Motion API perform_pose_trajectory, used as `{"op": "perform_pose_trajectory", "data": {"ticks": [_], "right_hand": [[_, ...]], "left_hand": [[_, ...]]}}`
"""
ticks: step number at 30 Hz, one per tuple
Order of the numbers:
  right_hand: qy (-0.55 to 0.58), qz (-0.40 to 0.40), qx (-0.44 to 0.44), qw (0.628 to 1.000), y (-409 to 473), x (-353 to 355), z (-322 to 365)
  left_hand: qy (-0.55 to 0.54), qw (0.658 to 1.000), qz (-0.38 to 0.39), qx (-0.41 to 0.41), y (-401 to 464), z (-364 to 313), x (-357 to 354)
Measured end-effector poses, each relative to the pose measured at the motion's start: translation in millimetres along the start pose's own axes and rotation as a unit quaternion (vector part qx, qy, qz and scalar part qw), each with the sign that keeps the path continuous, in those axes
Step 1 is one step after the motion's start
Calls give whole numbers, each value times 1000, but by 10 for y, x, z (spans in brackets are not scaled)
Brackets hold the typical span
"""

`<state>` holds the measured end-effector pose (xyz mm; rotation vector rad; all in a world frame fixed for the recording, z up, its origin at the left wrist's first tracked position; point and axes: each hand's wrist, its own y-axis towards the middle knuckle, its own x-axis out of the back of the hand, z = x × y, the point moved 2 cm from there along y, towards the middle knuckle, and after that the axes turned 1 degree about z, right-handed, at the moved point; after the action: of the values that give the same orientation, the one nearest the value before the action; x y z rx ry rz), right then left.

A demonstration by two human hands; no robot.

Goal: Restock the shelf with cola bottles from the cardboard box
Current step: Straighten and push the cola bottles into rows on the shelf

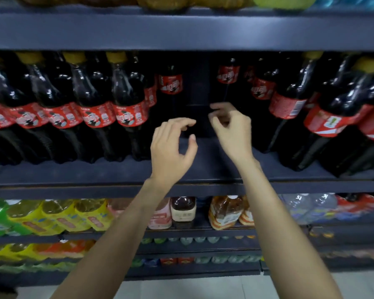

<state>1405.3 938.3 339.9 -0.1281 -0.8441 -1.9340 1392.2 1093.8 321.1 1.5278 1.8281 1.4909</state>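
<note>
Head camera view, looking down at a dark blue store shelf stocked with large cola bottles, dark with red labels and yellow caps. One row of cola bottles fills the left part of the shelf, and another group of cola bottles leans on the right. Between them is a bare gap in the front of the shelf, with a few more bottles standing far back in shadow. Two bare forearms reach up into this gap. The left hand is empty, fingers loosely curled and spread, thumb apart. The right hand is also empty, fingers bent and partly open, just beside the left and not touching any bottle. Below, a lower shelf holds yellow and green bottles, a small brown bottle and orange-labelled bottles. The cardboard box is out of view.
</note>
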Motion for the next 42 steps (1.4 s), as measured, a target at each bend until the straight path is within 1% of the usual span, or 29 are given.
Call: {"op": "perform_pose_trajectory", "data": {"ticks": [1, 3, 5, 8, 9, 11, 13, 17, 20, 22, 24, 25, 27, 29, 30, 32, 34, 38, 40, 42], "right_hand": [[-4, -33, -3, 999, -110, 180, -42], [-19, -117, -2, 993, -298, 489, -123], [-48, -213, 3, 976, -453, 738, -220], [-98, -341, 1, 935, -626, 1025, -343], [-114, -363, -5, 925, -663, 1093, -378], [-130, -375, -22, 918, -690, 1196, -471], [-113, -357, -49, 926, -691, 1251, -589], [-26, -276, -101, 955, -637, 1296, -757], [19, -227, -82, 970, -560, 1375, -798], [68, -193, -75, 976, -501, 1441, -807], [92, -150, -73, 982, -448, 1510, -824], [97, -133, -73, 984, -429, 1547, -829], [100, -106, -75, 986, -413, 1619, -835], [105, -83, -81, 988, -414, 1660, -839], [107, -75, -85, 988, -413, 1670, -847], [108, -69, -91, 988, -401, 1689, -875], [105, -68, -88, 988, -387, 1703, -896], [99, -64, -80, 990, -386, 1685, -923], [83, -55, -74, 992, -386, 1685, -934], [68, -44, -73, 994, -367, 1701, -933]], "left_hand": [[-29, 997, 53, 43, 40, 16, -113], [-78, 978, 152, 119, 137, 47, -335], [-119, 958, 206, 160, 238, 6, -541], [-170, 941, 240, 170, 345, -244, -861], [-183, 938, 240, 168, 351, -349, -969], [-197, 941, 222, 164, 333, -524, -1185], [-203, 945, 197, 162, 295, -647, -1393], [-172, 963, 136, 159, 257, -801, -1712], [-125, 977, 65, 163, 282, -859, -1832], [-118, 974, 47, 186, 333, -865, -1887], [-127, 968, 54, 208, 359, -823, -1905], [-148, 963, 66, 215, 359, -790, -1893], [-224, 939, 120, 232, 355, -704, -1832], [-279, 908, 202, 239, 364, -585, -1764], [-280, 901, 236, 232, 386, -544, -1728], [-234, 914, 262, 203, 423, -540, -1686], [-183, 936, 239, 184, 428, -614, -1694], [-100, 969, 112, 199, 397, -782, -1761], [-72, 975, 74, 197, 381, -837, -1797], [-73, 975, 63, 201, 353, -844, -1823]]}}
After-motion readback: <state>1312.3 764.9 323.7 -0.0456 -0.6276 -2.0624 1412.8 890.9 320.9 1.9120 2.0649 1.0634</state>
